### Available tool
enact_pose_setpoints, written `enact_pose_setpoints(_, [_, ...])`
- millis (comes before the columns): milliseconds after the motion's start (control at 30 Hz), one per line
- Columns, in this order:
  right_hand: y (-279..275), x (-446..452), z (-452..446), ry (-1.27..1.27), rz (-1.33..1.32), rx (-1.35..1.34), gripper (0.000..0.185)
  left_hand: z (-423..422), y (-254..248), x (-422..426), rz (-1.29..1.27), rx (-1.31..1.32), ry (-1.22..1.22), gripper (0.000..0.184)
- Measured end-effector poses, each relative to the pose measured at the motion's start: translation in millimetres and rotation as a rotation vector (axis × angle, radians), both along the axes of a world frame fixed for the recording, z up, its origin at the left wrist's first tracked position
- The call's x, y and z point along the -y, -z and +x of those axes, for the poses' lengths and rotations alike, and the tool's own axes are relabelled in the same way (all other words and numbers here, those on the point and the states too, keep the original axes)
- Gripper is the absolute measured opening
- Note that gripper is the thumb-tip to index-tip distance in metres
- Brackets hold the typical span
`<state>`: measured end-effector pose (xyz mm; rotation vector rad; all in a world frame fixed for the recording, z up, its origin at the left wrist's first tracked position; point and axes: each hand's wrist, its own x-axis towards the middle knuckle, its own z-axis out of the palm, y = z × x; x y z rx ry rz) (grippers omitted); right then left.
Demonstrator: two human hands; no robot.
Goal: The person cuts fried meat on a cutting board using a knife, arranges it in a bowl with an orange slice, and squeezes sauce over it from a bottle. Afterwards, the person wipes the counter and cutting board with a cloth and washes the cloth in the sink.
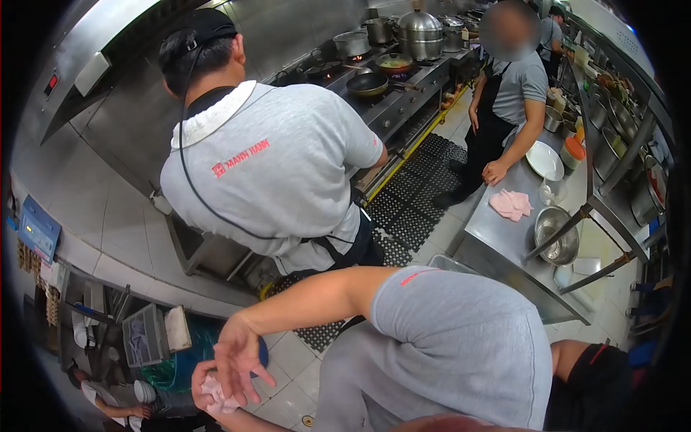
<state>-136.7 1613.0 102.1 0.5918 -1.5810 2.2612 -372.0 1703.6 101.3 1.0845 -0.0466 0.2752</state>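
My right hand (237,356) reaches in from the right on a bare forearm, with its fingers spread and slightly curled. Just below and touching or nearly touching it, my left hand (199,381) is closed around a crumpled pale pink cloth (217,394). Part of the cloth and of the left hand's fingers is hidden behind the right hand. Both hands are over the floor at the lower left, near a grey crate (144,335) and a blue bin with a green liner (194,353).
A co-worker (266,165) faces the stove (403,101), where pans and pots stand over flames. Another person (507,93) rests a hand on the steel counter (497,234), near a pink cloth (511,205), white plate (545,160) and metal bowl (556,235). Black mats (417,194) cover the aisle.
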Motion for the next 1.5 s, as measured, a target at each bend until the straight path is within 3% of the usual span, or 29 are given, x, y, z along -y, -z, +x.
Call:
enact_pose_setpoints(33, [5, 8, 8, 0.038, -0.023, -0.069, 0.101, 3, 10, 3, -0.035, 0.091, -0.173, 0.066])
enact_pose_setpoints(67, [16, 19, 16, 0.074, -0.046, -0.138, 0.101, 7, 26, -2, -0.079, 0.141, -0.095, 0.059])
enact_pose_setpoints(133, [41, 55, 44, 0.236, -0.16, -0.185, 0.091, 3, 116, -33, -0.071, -0.194, -0.64, 0.057])
enact_pose_setpoints(200, [68, 105, 77, 0.549, -0.335, -0.12, 0.085, 36, 215, -20, 0.617, 0.076, -0.924, 0.044])
enact_pose_setpoints(267, [75, 164, 118, 0.798, -0.42, -0.026, 0.081, 75, 216, 37, 1.666, 0.262, -1.296, 0.039])
enact_pose_setpoints(300, [71, 195, 139, 0.894, -0.373, 0.026, 0.079, 74, 233, 57, 1.749, 0.241, -1.212, 0.035])
enact_pose_setpoints(400, [44, 284, 189, 1.091, -0.226, 0.12, 0.068, 49, 287, 98, 1.497, -0.144, -0.5, 0.025])
enact_pose_setpoints(500, [6, 353, 219, 1.238, -0.147, 0.209, 0.073, 47, 310, 108, 1.405, -0.241, -0.183, 0.016])
enact_pose_setpoints(567, [-13, 377, 227, 1.289, -0.12, 0.222, 0.072, 62, 326, 102, 1.37, -0.22, -0.084, 0.013])
enact_pose_setpoints(600, [-20, 385, 228, 1.301, -0.054, 0.216, 0.071, 83, 300, 110, 1.363, -0.195, -0.054, 0.013])
enact_pose_setpoints(667, [-34, 397, 224, 1.326, 0.007, 0.197, 0.071, 88, 305, 107, 1.365, -0.115, -0.05, 0.01])
enact_pose_setpoints(800, [-62, 414, 209, 1.364, 0.187, 0.223, 0.072, 138, 383, 59, 1.395, 0.211, -0.121, 0.007])
enact_pose_setpoints(833, [-69, 424, 205, 1.417, 0.268, 0.277, 0.072, 157, 364, 52, 1.421, 0.23, -0.111, 0.007])
enact_pose_setpoints(867, [-76, 436, 200, 1.473, 0.348, 0.331, 0.072, 177, 340, 50, 1.407, 0.155, 0.288, 0.01])
enact_pose_setpoints(900, [-82, 454, 194, 1.551, 0.379, 0.38, 0.072, 197, 308, 54, 1.405, 0.117, 0.498, 0.012])
enact_pose_setpoints(933, [-88, 474, 186, 1.586, 0.4, 0.362, 0.072, 210, 273, 68, 1.336, 0.275, 0.513, 0.01])
enact_pose_setpoints(1000, [-98, 517, 162, 1.859, 0.464, 0.49, 0.073, 216, 231, 72, 1.341, 0.29, 0.586, 0.008])
enact_pose_setpoints(1167, [-116, 602, 49, 2.338, 0.512, 0.595, 0.075, 238, 172, 89, 1.181, 0.3, 0.782, 0.011])
enact_pose_setpoints(1367, [-123, 624, -118, 2.633, 0.516, 0.723, 0.079, 226, 167, 93, 1.1, 0.139, 0.913, 0.021])
enact_pose_setpoints(1500, [-131, 607, -199, 2.728, 0.395, 0.819, 0.08, 209, 194, 85, 1.012, -0.021, 0.969, 0.029])
